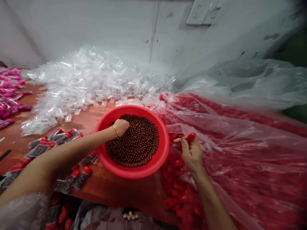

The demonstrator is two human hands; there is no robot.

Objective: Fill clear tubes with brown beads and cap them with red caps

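Note:
My left hand (pixel 121 127), with a gold bangle at the wrist, is closed and pushed into the brown beads (pixel 136 143) that fill a red basin (pixel 161 153). Its fingertips are sunk among the beads, so what they hold is hidden. To the right of the basin, my right hand (pixel 192 153) is raised over loose red caps (pixel 176 188). Between its thumb and fingers is a shiny red cap (pixel 191 137).
Clear empty tubes (pixel 91 76) are heaped along the wall. Filled red-capped tubes (pixel 82 176) lie left of the basin, pink packets (pixel 9 92) at far left. Plastic sheeting (pixel 249 137) covers red pieces on the right.

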